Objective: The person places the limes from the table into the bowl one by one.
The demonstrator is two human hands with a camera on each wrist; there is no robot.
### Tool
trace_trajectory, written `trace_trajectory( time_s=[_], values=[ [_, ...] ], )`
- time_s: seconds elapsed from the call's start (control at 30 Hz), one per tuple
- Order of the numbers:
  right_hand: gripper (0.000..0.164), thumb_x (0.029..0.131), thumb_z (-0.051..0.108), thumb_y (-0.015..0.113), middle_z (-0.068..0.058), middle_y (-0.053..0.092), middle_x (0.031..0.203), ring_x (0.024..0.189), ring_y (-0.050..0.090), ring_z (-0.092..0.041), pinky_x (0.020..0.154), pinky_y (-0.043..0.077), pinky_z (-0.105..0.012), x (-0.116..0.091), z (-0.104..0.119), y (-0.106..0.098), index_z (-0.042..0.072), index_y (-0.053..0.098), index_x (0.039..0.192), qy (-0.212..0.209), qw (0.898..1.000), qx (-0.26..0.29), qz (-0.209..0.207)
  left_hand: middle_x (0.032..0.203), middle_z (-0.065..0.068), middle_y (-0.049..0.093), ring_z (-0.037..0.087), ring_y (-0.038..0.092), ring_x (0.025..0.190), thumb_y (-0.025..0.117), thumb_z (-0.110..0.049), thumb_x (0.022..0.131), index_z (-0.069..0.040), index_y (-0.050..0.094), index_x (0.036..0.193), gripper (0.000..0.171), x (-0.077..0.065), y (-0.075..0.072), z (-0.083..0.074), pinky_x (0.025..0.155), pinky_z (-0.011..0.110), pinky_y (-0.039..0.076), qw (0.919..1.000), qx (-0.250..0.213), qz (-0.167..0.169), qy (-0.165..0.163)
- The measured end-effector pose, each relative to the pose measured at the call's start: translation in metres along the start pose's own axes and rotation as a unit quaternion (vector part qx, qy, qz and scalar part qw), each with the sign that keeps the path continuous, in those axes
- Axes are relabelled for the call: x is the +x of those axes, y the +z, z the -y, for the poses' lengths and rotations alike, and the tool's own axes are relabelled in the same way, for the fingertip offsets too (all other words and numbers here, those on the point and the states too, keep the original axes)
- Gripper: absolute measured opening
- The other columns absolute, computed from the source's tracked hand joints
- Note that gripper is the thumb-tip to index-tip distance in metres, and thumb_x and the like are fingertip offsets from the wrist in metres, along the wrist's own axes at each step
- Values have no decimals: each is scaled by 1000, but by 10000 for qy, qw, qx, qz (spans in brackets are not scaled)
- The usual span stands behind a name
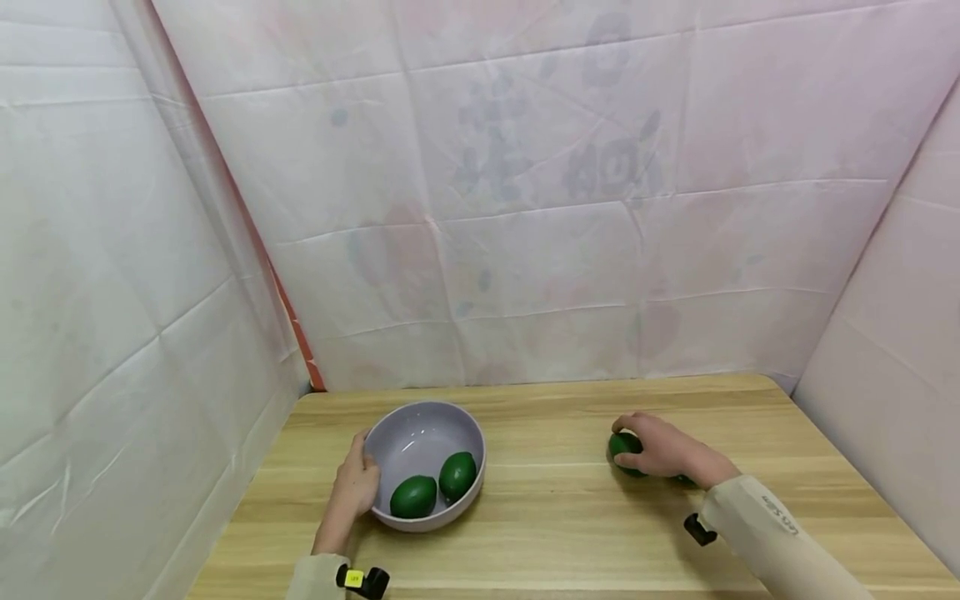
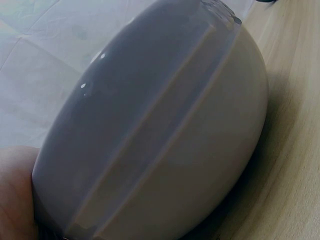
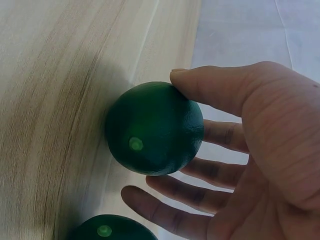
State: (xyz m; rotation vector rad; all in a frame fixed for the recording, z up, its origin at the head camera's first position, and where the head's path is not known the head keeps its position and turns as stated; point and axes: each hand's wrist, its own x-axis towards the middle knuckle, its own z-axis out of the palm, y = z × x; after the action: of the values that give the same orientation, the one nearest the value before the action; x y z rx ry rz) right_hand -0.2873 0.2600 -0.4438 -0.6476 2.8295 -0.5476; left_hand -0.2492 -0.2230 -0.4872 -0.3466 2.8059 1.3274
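My left hand (image 1: pixel 356 482) grips the left rim of a grey-lilac bowl (image 1: pixel 420 417), which stands on the table. In the left wrist view, the bowl's glossy side (image 2: pixel 150 120) fills most of the picture, with part of the hand at its lower left. Inside the bowl lie two dark green avocados, one avocado (image 1: pixel 413 497) at the front and another avocado (image 1: pixel 457 476) to its right. Farther right, my right hand (image 1: pixel 658 448) holds an avocado (image 3: pixel 155 129) between thumb and fingers, close to the tabletop. Another avocado (image 3: pixel 115 229) lies beside it, mostly hidden under the hand in the head view.
The wooden table (image 1: pixel 547 517) carries the bowl and fruit. White sheeting (image 1: pixel 525 250) hangs behind it, with more sheeting along both sides. A reddish strip (image 1: pixel 300 333) shows at the back left corner. Each wrist wears a small black camera mount (image 1: pixel 701 529).
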Motion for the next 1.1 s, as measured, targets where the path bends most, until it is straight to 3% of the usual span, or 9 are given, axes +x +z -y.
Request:
trace_trajectory(
  time_s=[0.2,1.1],
  values=[
    [50,91,24,76,-17,68,119,99,65,-24,80,55,-41,3,-1,2,-3,60,130,83,9999,120,68,158,30,37,52,41,143,24,-8,105,-9,27,158,53,-1,-1,-1,113,66,39,9999,57,-65,70],
    [56,86,20,80,-15,68,118,99,64,-25,79,54,-43,6,-1,4,0,57,133,86,9997,48,217,158,31,37,52,42,142,25,-8,105,-9,26,158,53,-1,1,1,112,66,40,9999,67,-92,76]
  ],
)
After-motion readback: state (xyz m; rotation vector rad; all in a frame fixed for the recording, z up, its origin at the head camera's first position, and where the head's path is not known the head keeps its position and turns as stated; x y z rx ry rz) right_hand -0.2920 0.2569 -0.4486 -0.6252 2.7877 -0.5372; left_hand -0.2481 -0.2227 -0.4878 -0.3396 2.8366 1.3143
